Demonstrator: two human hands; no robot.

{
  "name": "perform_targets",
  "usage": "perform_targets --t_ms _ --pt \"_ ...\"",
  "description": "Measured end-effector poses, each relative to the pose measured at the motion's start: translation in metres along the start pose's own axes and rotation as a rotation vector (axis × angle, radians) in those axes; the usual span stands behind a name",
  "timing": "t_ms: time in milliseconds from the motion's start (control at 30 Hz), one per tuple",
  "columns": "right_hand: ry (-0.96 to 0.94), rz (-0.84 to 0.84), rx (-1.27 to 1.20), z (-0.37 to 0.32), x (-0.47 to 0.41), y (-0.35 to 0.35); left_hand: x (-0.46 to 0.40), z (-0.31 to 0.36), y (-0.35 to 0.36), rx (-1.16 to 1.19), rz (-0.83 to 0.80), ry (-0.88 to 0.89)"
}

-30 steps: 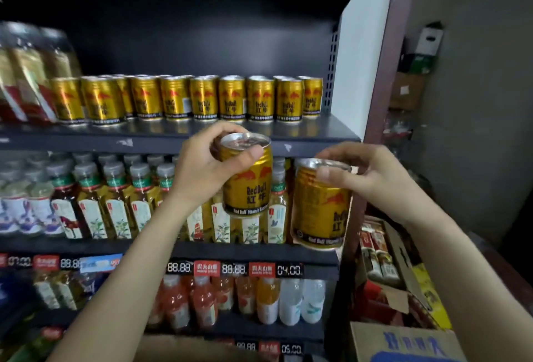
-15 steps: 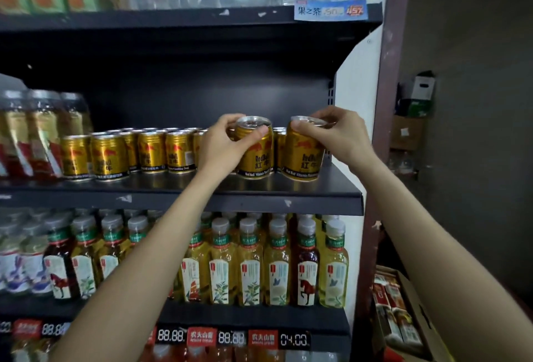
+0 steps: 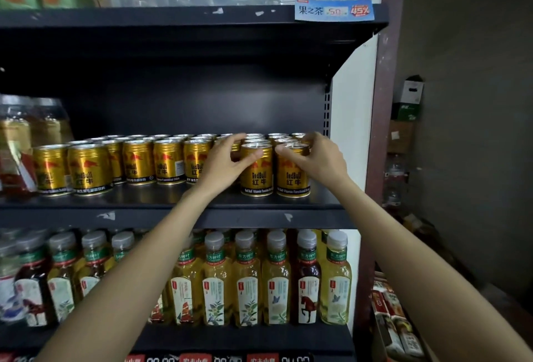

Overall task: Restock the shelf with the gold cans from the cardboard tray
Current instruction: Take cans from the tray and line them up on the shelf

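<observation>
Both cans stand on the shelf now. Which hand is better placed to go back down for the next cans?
Right, probably. The right hand holds the can nearest the shelf's right end, above the boxes low on the right. The left hand grips the neighbouring can, further in. The tray itself is out of view.

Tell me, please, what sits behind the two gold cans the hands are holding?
Behind the left hand's gold can and the right hand's gold can, more can tops run back in rows. Their bodies are covered, so labels cannot be seen.
</observation>
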State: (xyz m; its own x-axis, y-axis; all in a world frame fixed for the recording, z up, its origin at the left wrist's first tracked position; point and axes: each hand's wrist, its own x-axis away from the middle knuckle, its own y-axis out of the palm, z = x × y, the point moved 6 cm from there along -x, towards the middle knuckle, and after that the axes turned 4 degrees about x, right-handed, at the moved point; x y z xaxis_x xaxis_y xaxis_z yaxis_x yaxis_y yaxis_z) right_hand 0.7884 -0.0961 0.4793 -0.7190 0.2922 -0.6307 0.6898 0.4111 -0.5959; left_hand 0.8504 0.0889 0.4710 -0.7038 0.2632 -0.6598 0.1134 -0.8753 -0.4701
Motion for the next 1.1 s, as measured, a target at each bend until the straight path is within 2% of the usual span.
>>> perform_targets --t_ms 67,167,467,667,1100 --pt "-0.021 -0.075 -0.06 0.006 0.008 0.003 0.011 0.001 -0.003 -0.114 0.044 0.011" --pt "-0.003 -0.172 -0.178 0.017 0.019 0.01 0.02 -0.003 0.004 -0.175 0.013 -0.03" --pt "0.025 -0.163 -0.263 0.013 0.021 0.026 0.022 -0.02 0.005 0.119 -0.005 -0.086" --pt "0.006 -0.277 -0.368 0.008 0.02 0.032 0.023 -0.021 0.011 0.145 -0.079 -0.087" --pt "0.033 -0.27 -0.37 0.016 0.016 0.029 0.022 -0.016 0.021 0.117 -0.189 -0.088"
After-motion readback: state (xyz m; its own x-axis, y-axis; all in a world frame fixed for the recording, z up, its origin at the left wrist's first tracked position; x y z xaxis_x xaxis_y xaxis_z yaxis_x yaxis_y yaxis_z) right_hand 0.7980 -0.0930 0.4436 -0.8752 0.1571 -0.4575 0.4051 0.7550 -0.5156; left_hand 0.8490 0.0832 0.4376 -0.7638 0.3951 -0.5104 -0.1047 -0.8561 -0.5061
